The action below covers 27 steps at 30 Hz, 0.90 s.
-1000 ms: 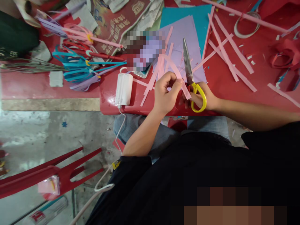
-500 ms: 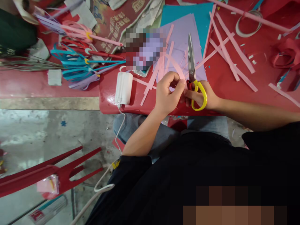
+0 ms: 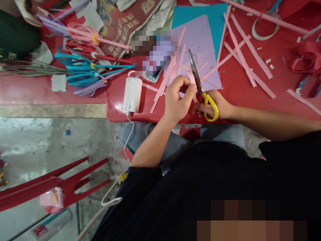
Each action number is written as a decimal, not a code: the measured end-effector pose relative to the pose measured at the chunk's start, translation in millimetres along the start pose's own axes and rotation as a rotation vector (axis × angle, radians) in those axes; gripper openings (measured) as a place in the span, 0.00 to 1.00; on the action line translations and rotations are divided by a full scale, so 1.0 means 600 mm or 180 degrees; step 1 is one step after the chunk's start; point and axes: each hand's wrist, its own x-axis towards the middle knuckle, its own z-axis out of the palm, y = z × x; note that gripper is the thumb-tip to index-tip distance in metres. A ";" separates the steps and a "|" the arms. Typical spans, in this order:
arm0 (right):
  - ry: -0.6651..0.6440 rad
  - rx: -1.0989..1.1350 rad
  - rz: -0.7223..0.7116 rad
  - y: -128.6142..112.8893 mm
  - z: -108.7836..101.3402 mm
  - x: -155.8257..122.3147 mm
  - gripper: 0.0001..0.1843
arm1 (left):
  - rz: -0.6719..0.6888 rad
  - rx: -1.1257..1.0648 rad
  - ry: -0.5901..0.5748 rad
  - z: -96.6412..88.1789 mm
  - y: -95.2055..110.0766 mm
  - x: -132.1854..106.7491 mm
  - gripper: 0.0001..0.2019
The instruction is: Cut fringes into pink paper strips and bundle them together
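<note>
My left hand (image 3: pixel 177 100) is curled in a pinch on a pink paper strip (image 3: pixel 191 77) at the near edge of the red table (image 3: pixel 238 90). My right hand (image 3: pixel 216 105) grips yellow-handled scissors (image 3: pixel 200 88), fingers through the loops. The closed blades point away from me and lean left over a lilac paper sheet (image 3: pixel 198 43). The two hands touch at the fingertips. How the strip sits in my fingers is hidden.
Loose pink strips (image 3: pixel 240 50) lie across the table, over a teal sheet (image 3: pixel 218 16). A white power bank (image 3: pixel 132 94) with a cable sits left of my hand. Paper flowers (image 3: pixel 85 67) lie at the left, a tape ring (image 3: pixel 265 28) far right, red chair legs (image 3: pixel 57 184) on the floor.
The scissors swung upright, then tilted back to the left. My hands drew together and now meet at the fingertips. The pink strip has shifted in my left hand.
</note>
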 end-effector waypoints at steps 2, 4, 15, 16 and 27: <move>-0.0001 0.0014 0.0026 0.000 0.001 0.000 0.20 | -0.0046 -0.0011 0.0010 -0.001 0.001 0.000 0.21; -0.0037 0.0002 0.0044 0.002 0.002 -0.001 0.20 | -0.0093 -0.0008 0.0018 -0.003 0.003 0.000 0.21; -0.0208 -0.0560 -0.0076 0.021 0.000 0.004 0.18 | -0.0062 0.0019 0.0091 -0.003 -0.003 0.003 0.22; -0.0207 -0.0694 -0.0113 0.021 0.000 0.004 0.18 | -0.0062 0.0043 0.0080 -0.003 -0.002 0.003 0.22; -0.0344 -0.0470 0.0119 0.020 0.005 0.004 0.16 | 0.0187 0.0316 -0.0025 -0.001 0.006 -0.001 0.20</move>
